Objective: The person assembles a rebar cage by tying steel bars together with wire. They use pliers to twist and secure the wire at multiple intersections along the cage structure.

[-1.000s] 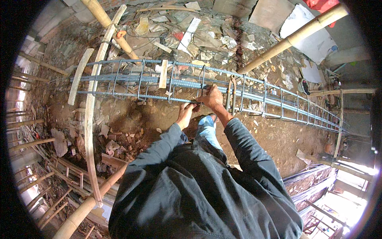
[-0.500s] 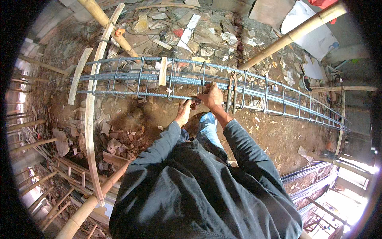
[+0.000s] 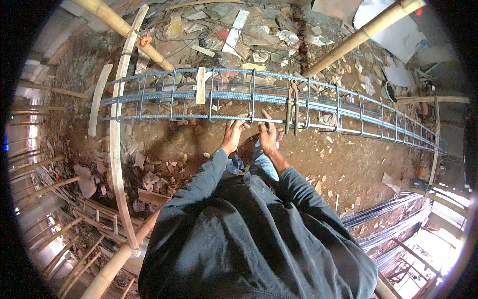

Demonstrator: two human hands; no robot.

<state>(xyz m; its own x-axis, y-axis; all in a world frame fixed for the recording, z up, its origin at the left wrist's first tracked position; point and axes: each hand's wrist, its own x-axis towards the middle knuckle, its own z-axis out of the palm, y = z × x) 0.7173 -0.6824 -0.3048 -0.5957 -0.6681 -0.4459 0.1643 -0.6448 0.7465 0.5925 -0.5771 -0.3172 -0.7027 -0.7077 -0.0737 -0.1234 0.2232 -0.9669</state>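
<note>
A long cage of ribbed steel rebar with square stirrups lies crosswise in front of me. My left hand is at its near bar, left of a stirrup, fingers stretched toward the bar and thumb apart. Just right of that stirrup, my right hand has its fingers spread and pointing up at the same bar. Any thin wire between the hands is too small to make out. A pair of pincers with dark handles hangs on the cage to the right of my right hand.
A short wooden slat lies across the cage. A long wooden strip and bamboo poles stand around it. Rubble and scraps cover the far ground. Bundled rods lie at the lower right.
My right hand has come down from the middle bars to the near bar, and its fingers have spread. My left hand has shifted slightly upward, its fingers now stretched. The pincers still hang there.
</note>
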